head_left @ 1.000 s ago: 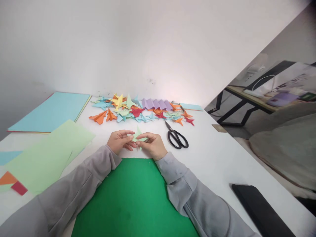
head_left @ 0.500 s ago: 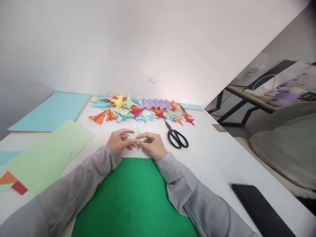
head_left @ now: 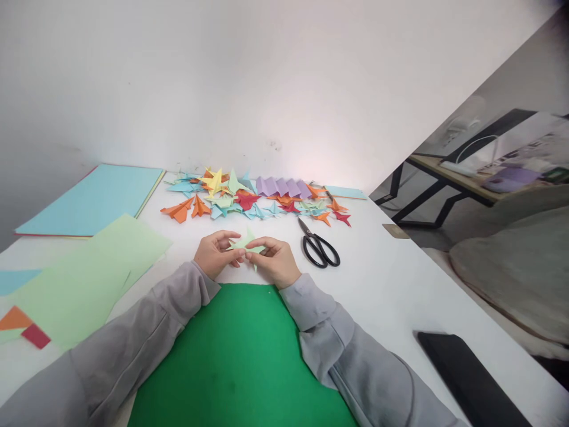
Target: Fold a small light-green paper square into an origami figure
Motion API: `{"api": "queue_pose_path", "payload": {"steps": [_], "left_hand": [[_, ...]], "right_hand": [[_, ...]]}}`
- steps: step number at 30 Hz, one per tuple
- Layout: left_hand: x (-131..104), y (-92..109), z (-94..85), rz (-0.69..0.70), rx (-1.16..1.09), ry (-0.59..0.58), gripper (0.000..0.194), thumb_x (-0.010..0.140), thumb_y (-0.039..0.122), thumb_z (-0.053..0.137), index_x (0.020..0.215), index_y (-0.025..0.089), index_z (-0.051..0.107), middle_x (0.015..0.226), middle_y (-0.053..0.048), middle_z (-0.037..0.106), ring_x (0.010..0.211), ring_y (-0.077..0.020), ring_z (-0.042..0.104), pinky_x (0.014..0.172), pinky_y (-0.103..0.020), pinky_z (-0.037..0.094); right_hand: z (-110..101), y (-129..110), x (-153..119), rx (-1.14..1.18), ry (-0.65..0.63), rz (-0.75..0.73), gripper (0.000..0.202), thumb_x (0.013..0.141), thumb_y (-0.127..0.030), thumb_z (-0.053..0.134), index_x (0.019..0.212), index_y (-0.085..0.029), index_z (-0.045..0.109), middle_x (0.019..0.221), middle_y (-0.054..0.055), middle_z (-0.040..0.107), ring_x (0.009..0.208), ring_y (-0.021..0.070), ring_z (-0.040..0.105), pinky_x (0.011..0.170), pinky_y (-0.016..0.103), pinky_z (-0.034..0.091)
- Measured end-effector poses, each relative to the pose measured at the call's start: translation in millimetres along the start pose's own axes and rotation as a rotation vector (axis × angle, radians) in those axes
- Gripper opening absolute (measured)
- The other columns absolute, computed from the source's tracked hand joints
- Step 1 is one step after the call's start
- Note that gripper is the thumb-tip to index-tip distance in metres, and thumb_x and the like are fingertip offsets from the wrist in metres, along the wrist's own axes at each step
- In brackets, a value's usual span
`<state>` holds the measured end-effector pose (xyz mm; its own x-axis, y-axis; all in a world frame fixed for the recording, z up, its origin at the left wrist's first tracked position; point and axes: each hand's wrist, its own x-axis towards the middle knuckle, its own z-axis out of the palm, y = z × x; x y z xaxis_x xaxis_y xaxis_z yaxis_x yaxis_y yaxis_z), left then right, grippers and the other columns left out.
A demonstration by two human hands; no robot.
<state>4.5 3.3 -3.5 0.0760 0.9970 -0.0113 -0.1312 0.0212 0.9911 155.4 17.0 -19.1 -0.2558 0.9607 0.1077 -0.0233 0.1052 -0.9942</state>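
Note:
A small folded light green paper piece (head_left: 249, 240) is held between my two hands, just above the white table. My left hand (head_left: 219, 254) pinches its left side with thumb and fingers. On its right side, my right hand (head_left: 275, 260) grips it with thumb and forefinger. The two thumbs are close together near the middle of the piece. Its pointed tips stick out above and below the fingers, while parts of it are hidden behind them.
Black-handled scissors (head_left: 320, 250) lie right of my hands. Folded paper planes (head_left: 178, 210) and purple pleated paper (head_left: 283, 188) line the wall. Blue sheets (head_left: 98, 198) and green sheets (head_left: 80, 284) lie left. A green mat (head_left: 240, 356) and a black object (head_left: 466, 373) are nearer.
My hands and the green paper piece have barely shifted. The fingertips have adjusted slightly on the piece, with both hands still holding it.

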Motion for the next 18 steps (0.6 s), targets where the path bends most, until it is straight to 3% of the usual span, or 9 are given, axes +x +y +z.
{"api": "queue_pose_path", "payload": {"steps": [3, 8, 18], "left_hand": [[0.3, -0.4, -0.4, 0.021, 0.017, 0.001, 0.045, 0.053, 0.027, 0.075, 0.089, 0.008, 0.054, 0.047, 0.002, 0.058, 0.042, -0.0110, 0.056, 0.042, -0.022, 0.048], [-0.2, 2.1, -0.1, 0.018, 0.038, -0.009, 0.042, 0.053, 0.026, 0.074, 0.086, 0.008, 0.055, 0.044, 0.004, 0.056, 0.037, -0.0092, 0.053, 0.038, -0.020, 0.045], [-0.2, 0.2, 0.0, -0.005, 0.029, -0.041, 0.043, 0.050, 0.026, 0.076, 0.084, 0.011, 0.056, 0.047, 0.007, 0.051, 0.038, -0.0099, 0.054, 0.035, -0.020, 0.045]], "right_hand": [[0.6, -2.6, -0.6, -0.012, 0.003, -0.001, 0.024, 0.057, -0.030, 0.072, 0.074, -0.015, 0.064, 0.040, -0.005, 0.050, 0.035, 0.0069, 0.038, 0.037, 0.021, 0.023], [1.2, -4.0, -0.9, -0.047, -0.009, -0.064, 0.024, 0.057, -0.030, 0.072, 0.073, -0.015, 0.064, 0.036, -0.011, 0.030, 0.036, 0.0048, 0.023, 0.038, 0.022, 0.014], [-2.1, -2.2, -0.5, -0.074, -0.041, -0.047, 0.021, 0.058, -0.030, 0.072, 0.072, -0.016, 0.065, 0.037, -0.011, 0.028, 0.036, 0.0044, 0.020, 0.037, 0.022, 0.011]]}}
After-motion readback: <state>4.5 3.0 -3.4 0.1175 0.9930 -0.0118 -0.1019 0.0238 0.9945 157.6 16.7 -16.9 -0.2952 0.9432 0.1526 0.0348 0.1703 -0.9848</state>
